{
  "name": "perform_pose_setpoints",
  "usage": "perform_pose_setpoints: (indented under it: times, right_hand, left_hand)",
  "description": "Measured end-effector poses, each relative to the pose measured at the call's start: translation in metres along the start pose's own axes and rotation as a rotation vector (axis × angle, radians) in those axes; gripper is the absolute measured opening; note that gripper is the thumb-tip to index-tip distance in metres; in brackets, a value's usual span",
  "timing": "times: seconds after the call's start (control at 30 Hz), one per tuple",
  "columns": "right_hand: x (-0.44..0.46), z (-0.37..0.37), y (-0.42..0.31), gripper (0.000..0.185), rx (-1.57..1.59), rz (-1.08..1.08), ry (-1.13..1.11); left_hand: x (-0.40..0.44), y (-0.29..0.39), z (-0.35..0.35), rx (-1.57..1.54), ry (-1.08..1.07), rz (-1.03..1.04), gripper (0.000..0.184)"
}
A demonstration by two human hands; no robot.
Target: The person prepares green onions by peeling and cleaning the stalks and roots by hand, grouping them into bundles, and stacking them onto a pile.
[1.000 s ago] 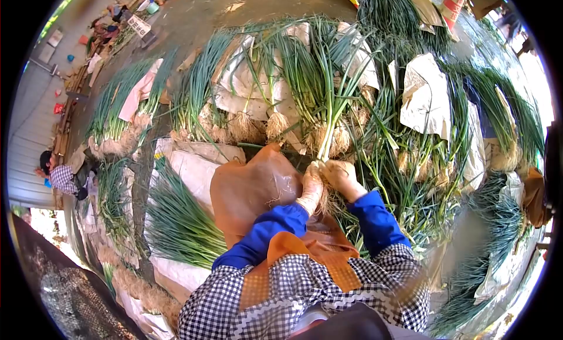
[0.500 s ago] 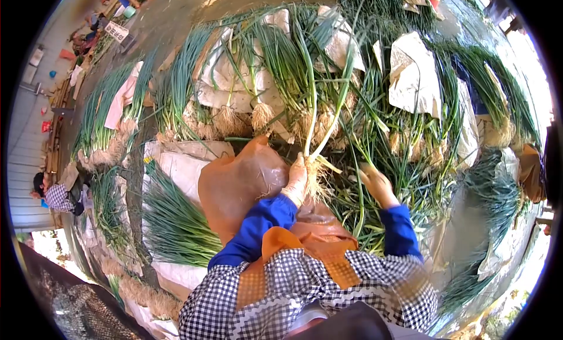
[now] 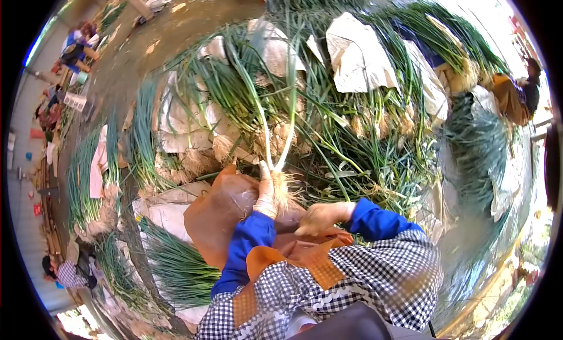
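Observation:
My left hand (image 3: pixel 267 193) is closed around a couple of green onions (image 3: pixel 271 143) just above their roots. Their pale stalks spread in a V and point away from me, while the shaggy roots (image 3: pixel 285 190) hang beside my fingers. To the right of those roots, over the brown apron (image 3: pixel 220 202) on my lap, is my right hand (image 3: pixel 321 218). Its fingers are curled together, and whatever they may hold is hidden. At my left, a bunch of trimmed green onions (image 3: pixel 176 261) lies on a white sheet.
Loose onions and leaf scraps (image 3: pixel 358 164) pile up at the right front. Rooted onion bundles (image 3: pixel 234 102) and white sacks (image 3: pixel 358 53) form an arc ahead. One person (image 3: pixel 67 269) sits at far left, another (image 3: pixel 516 97) at far right.
My right hand has moved from the leaf pile leftward and toward me, over my lap, and its fingers have curled. My left hand still grips the onions. The view has turned right.

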State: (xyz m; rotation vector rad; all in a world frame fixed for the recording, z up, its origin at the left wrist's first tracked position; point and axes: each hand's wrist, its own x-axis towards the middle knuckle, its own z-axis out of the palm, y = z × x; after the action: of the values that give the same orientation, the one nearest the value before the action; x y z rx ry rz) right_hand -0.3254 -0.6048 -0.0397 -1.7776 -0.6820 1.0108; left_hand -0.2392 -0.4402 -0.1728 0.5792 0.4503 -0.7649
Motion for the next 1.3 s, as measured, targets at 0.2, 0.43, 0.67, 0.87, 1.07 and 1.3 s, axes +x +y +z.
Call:
perform_pose_setpoints:
  times: [0.2,0.43,0.67,0.87,1.07,1.3]
  right_hand:
    - [0.016,-0.047,0.187,0.021,-1.376,0.170,0.299]
    - [0.166,-0.150,0.088,0.045,-0.385,0.464,0.898]
    - [0.191,-0.180,0.145,0.034,0.083,0.180,0.812]
    - [0.091,-0.139,0.164,0.030,-0.029,-0.042,0.849]
    - [0.086,-0.110,0.085,0.025,0.593,0.031,1.026]
    - [0.114,-0.073,0.097,0.030,0.658,-0.015,0.791]
  left_hand:
    - [-0.060,0.063,0.071,0.287,-0.267,0.059,0.023]
    - [-0.090,0.159,0.083,0.274,-0.199,0.284,0.024]
    - [-0.039,0.118,0.004,0.002,-0.172,0.237,0.017]
    - [-0.030,0.096,-0.005,-0.148,-0.142,0.339,0.017]
    - [-0.027,0.051,0.022,-0.073,0.032,0.352,0.016]
    - [0.006,-0.018,0.002,0.109,0.194,0.240,0.020]
